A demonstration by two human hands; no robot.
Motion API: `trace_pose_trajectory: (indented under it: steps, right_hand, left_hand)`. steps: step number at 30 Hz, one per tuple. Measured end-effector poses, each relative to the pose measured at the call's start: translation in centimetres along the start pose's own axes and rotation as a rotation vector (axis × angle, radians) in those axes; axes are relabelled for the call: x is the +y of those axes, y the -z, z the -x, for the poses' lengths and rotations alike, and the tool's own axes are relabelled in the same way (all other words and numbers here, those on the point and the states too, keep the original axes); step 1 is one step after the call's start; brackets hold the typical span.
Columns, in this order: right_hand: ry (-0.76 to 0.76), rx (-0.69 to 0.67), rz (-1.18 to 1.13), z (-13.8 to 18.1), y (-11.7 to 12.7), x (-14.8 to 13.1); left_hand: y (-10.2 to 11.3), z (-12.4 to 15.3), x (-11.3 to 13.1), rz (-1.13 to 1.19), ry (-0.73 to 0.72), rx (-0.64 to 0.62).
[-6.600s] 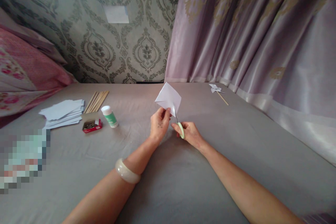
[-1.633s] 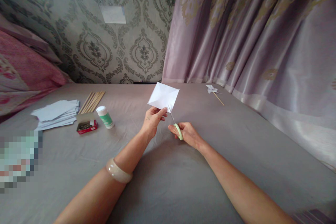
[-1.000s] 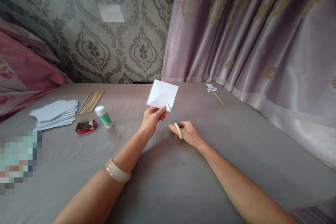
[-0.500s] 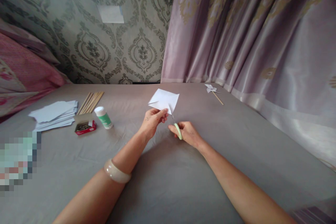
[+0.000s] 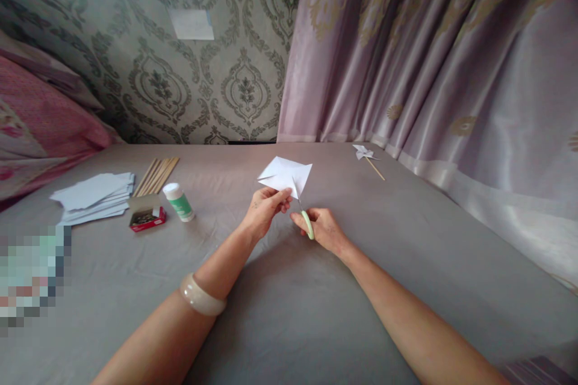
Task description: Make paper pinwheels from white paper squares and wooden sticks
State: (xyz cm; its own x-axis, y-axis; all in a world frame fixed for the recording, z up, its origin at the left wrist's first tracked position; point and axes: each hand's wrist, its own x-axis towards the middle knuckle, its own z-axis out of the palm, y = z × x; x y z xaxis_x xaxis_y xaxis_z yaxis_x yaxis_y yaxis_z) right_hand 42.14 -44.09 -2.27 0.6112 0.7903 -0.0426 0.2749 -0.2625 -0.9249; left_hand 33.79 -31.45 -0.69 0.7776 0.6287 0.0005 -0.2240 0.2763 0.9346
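Note:
Pinched between the thumb and fingers of my left hand (image 5: 270,203) is a square sheet of white paper (image 5: 284,173), held above the table. Slits run inward from its left corner and its near corner. My right hand (image 5: 324,227) is closed around the pale green handle of a pair of scissors (image 5: 307,225). The scissors' blades point up at the near corner of the paper, by the slit there. Part of the blades is hidden by the paper, so how far they are closed is hard to see.
On the left lie a stack of white paper (image 5: 97,198), several wooden sticks (image 5: 156,176), an open red box (image 5: 148,219) of small metal pieces and a white-and-green glue bottle (image 5: 179,202). A paper pinwheel (image 5: 363,152) on a stick lies at the back right, near the curtain (image 5: 383,54).
The paper has shifted slightly right and down, and its slits gape a little more. Both hands keep their grips, with hardly any movement.

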Motion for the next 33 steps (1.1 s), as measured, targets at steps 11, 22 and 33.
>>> trace_pose_trajectory:
  steps: [11, 22, 33]
  right_hand:
    - [0.013, 0.049, 0.026, -0.01, -0.16, -0.03]
    - [0.003, 0.06, 0.055, 0.03, -0.21, -0.17]
    - [-0.005, 0.062, 0.05, -0.08, -0.3, 0.07]
  left_hand:
    - [0.03, -0.11, -0.15, 0.017, -0.002, 0.004]
    - [-0.08, 0.02, -0.05, 0.039, 0.014, 0.006]
    - [0.08, -0.02, -0.25, 0.049, 0.025, 0.0]
